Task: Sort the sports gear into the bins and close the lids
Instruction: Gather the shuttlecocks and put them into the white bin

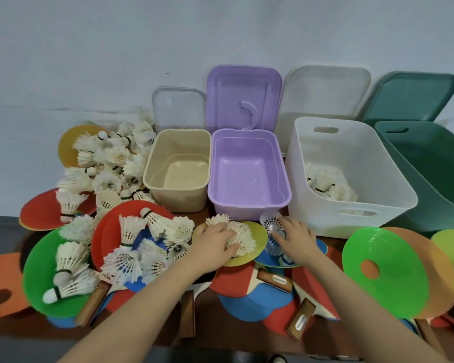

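Observation:
My left hand grips a cluster of white shuttlecocks lying on a yellow disc in front of the purple bin. My right hand pinches a shuttlecock just in front of the white bin, which holds several shuttlecocks. The beige bin, the purple bin and the green bin stand open. Many loose shuttlecocks lie piled at the left on coloured discs.
Four lids lean on the wall behind the bins: clear, purple, white, green. Table tennis paddles and flat discs in red, green, orange and blue cover the table's front.

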Available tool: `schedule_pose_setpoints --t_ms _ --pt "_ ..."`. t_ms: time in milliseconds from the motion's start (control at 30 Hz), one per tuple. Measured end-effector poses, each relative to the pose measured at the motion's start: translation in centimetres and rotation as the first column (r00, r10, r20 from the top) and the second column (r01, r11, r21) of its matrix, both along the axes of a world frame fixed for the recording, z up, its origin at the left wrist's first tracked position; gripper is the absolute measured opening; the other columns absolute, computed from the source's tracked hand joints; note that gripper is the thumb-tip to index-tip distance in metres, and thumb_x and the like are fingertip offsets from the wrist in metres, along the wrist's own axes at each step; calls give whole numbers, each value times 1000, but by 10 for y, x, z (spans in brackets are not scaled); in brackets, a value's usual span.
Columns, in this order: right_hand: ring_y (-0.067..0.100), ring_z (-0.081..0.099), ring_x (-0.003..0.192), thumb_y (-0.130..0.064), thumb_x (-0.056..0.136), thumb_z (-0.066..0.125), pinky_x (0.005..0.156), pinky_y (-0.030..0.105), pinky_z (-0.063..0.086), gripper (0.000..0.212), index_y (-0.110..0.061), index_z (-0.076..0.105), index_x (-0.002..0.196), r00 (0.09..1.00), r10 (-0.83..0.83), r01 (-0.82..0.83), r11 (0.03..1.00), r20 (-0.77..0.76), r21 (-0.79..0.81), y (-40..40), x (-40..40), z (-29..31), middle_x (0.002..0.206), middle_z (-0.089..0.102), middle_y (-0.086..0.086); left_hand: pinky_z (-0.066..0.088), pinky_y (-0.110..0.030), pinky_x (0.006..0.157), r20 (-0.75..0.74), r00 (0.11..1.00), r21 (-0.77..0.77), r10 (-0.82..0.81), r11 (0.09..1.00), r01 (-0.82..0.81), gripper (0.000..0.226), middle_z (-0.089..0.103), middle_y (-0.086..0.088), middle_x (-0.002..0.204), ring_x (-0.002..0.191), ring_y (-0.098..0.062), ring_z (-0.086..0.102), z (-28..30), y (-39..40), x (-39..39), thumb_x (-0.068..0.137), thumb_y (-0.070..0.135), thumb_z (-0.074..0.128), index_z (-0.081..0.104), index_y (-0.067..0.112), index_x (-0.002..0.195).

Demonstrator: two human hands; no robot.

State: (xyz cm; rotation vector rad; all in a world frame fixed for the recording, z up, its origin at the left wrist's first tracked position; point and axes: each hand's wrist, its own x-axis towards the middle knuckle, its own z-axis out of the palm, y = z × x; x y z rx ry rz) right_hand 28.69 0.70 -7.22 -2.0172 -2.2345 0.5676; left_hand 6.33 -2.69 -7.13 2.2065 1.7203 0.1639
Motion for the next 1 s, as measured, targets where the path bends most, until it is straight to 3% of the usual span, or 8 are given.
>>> schedule_pose_setpoints --t_ms 167,267,400,500,600,700,833,1000 --pt "17 36 131 -27 96 47 104 36 23 47 -19 38 141 991 -62 79 987 -117 142 -14 2 5 144 40 -2 15 -36 106 51 999 -74 -15 997 19 49 37 2 145 131 -17 33 2 1 -4 92 49 46 50 21 132" --pt "20 46 123 -16 91 56 99 35 27 41 -13 50 132 972 -67 129 953 -224 274 -23 4 10 134 51 1 22 -37 112 182 982 -168 -39 983 70 58 35 1 146 132 -15 33 4 -1 -7 89 46 54 46 14 137" --pt "28 56 109 -7 85 63 93 40 39 37 -6 59 121 958 -20 128 921 -285 368 -36 4 13 119 59 8 25 -27 110 269 963 -203 -22 976 79 63 34 4 145 130 -13 36 8 -4 -12 84 35 65 43 12 139" --pt "24 56 103 -7 85 63 90 32 41 31 -4 60 116 935 -23 172 902 -355 395 -45 4 18 114 60 7 28 -22 105 276 961 -181 -27 980 79 67 39 6 142 126 -11 39 13 -2 -15 80 36 70 45 14 138" --pt "20 57 96 -7 85 64 81 23 39 19 -4 64 104 924 -15 198 874 -381 444 -49 6 22 104 61 4 29 -22 103 304 952 -130 -26 989 69 67 43 9 137 123 -10 41 17 -2 -14 78 37 72 47 14 136" --pt "15 57 86 -7 84 66 74 15 35 8 -7 64 93 913 8 206 855 -407 477 -52 10 26 93 56 -5 30 -31 107 344 939 -60 -3 998 26 67 46 11 132 123 -13 42 23 -2 -14 76 39 74 50 15 134" --pt "7 53 81 -2 82 68 73 18 42 9 -7 63 88 895 70 220 789 -440 574 -50 13 38 90 56 -4 38 -38 102 414 910 87 -6 996 -33 64 50 12 124 114 -17 49 35 0 -14 75 42 74 54 19 130" --pt "5 50 80 1 80 68 74 23 44 8 -3 63 86 875 128 258 694 -468 673 -34 23 69 90 58 3 44 -33 94 471 876 339 -107 938 -68 58 55 -2 120 98 -15 58 73 16 5 77 36 74 57 8 125"
